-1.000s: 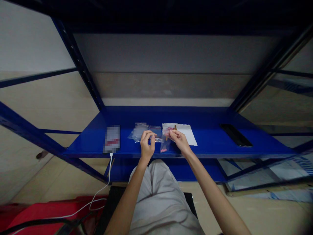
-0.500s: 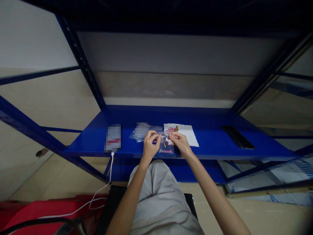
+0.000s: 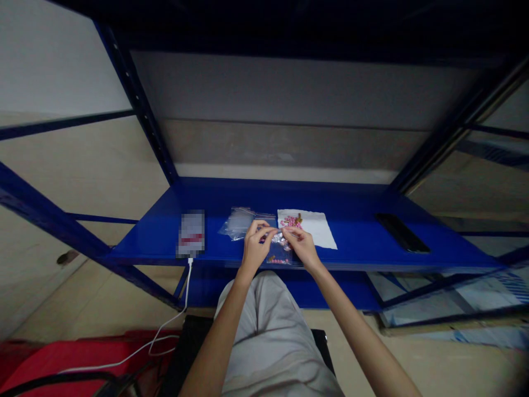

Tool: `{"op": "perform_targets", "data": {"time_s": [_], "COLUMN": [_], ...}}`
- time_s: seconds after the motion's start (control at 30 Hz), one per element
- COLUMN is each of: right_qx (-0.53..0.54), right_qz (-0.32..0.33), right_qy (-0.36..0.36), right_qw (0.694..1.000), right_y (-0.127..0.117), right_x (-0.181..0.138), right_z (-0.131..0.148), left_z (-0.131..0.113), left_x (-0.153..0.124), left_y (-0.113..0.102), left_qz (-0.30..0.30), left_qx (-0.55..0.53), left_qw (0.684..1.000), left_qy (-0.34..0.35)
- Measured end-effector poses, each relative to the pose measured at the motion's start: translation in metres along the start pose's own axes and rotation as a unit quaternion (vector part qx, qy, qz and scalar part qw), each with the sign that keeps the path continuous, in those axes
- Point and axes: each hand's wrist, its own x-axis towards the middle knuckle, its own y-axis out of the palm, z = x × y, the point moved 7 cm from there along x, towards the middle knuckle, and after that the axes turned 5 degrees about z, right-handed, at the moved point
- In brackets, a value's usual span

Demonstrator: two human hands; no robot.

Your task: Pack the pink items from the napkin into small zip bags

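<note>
Pinching the top edge of the small bag (image 3: pixel 284 253) between them, the left hand (image 3: pixel 257 242) and right hand (image 3: pixel 303 246) have drawn closer; below their fingertips, the gold piece (image 3: pixel 271 258) has dropped beside the pink beads (image 3: pixel 281 261), clear of that edge.

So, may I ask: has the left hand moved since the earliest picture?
Yes. Judged against the white paper lying on the blue shelf, the left hand has moved right, closer to the right hand.
</note>
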Motion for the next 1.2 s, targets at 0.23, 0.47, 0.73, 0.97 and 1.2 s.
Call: {"op": "perform_targets", "data": {"time_s": [0.23,0.47,0.73,0.97,1.2], "right_qx": [-0.042,-0.092,-0.103,0.015,0.021], "right_qz": [-0.011,-0.024,-0.064,0.035,0.028], "right_qy": [-0.003,-0.023,-0.034,0.013,0.015], "right_qw": [0.999,0.995,0.992,0.999,0.999], "right_y": [0.002,0.003,-0.003,-0.001,0.001], "right_x": [-0.003,-0.004,-0.003,-0.001,-0.001], "right_z": [-0.008,-0.010,-0.002,-0.005,-0.005], "left_z": [0.010,0.009,0.011,0.015,0.015], "left_x": [0.000,-0.001,0.001,0.004,0.001], "left_y": [0.005,0.010,0.011,0.004,-0.005], "left_qz": [0.013,0.040,0.062,0.041,-0.013], "left_qx": [-0.015,0.010,-0.014,-0.019,-0.015], "left_qw": [0.999,0.999,0.997,0.997,0.998], "left_qy": [-0.024,-0.034,-0.035,-0.058,-0.055]}}
